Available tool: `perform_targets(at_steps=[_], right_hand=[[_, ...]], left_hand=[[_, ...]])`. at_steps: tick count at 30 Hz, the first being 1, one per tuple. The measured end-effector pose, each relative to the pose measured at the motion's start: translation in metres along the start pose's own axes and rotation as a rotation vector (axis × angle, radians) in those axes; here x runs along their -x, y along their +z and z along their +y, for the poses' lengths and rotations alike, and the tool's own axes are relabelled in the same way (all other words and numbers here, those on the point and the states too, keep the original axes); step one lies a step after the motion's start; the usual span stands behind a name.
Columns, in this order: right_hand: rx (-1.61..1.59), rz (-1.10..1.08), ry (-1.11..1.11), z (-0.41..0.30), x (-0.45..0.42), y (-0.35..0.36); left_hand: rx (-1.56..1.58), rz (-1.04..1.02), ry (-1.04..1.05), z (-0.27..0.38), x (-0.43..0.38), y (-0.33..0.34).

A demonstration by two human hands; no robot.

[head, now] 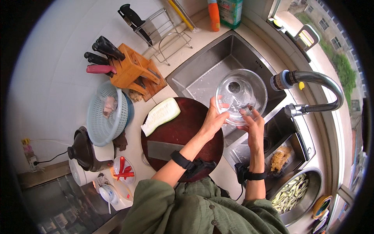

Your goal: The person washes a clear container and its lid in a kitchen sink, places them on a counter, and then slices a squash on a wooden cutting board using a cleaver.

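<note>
My left hand [215, 118] and my right hand [253, 125] hold a clear glass bowl [257, 84] tilted over the steel sink [198, 70]. Both thumbs are on its near side, and wetness shines on the glass. Through the bowl a round dark drain shows. Below my left forearm lies a round dark-red cutting board [198, 117]. On it rest a cut piece of pale green gourd [161, 115] and a wide metal blade [160, 149], whose handle is hidden from me.
A curved faucet [318, 74] arches in from the right. A steel basin of sliced vegetable [292, 190] stands at lower right. Leftward are a wooden knife block [131, 68], a plastic colander [95, 122], a plate of red peppers [125, 172] and a dark-lidded pot [84, 150].
</note>
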State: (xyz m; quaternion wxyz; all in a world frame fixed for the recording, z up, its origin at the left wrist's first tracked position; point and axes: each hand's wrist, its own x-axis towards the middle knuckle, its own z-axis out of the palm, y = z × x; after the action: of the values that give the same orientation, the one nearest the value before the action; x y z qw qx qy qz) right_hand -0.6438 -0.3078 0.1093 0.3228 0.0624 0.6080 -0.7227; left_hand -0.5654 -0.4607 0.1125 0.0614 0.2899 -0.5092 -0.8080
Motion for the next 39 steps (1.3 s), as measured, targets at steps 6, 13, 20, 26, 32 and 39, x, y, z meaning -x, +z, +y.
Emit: perform_targets(at_steps=[6,13,20,26,32,39], right_hand=[[0.061,-0.038,0.066,0.005,-0.002,0.01],[0.115,-0.023,0.032,0.023,-0.015,0.008],[0.112,-0.08,-0.015,0.03,-0.021,0.006],[0.134,-0.073,-0.046,0.017,-0.016,0.008],[0.125,-0.109,0.027,-0.001,0.0,0.012],[0.158,-0.103,0.017,0.005,0.003,0.013]], left_hand=[[-0.119,0.098,-0.071,0.023,0.009,-0.01],[-0.246,0.096,0.003,0.026,0.007,-0.014],[-0.52,0.138,0.205,-0.009,-0.012,-0.042],[-0.453,0.061,0.133,0.032,-0.001,-0.032],[-0.201,0.098,-0.039,0.049,0.01,-0.031],[-0.284,0.119,0.019,0.045,0.011,-0.032]])
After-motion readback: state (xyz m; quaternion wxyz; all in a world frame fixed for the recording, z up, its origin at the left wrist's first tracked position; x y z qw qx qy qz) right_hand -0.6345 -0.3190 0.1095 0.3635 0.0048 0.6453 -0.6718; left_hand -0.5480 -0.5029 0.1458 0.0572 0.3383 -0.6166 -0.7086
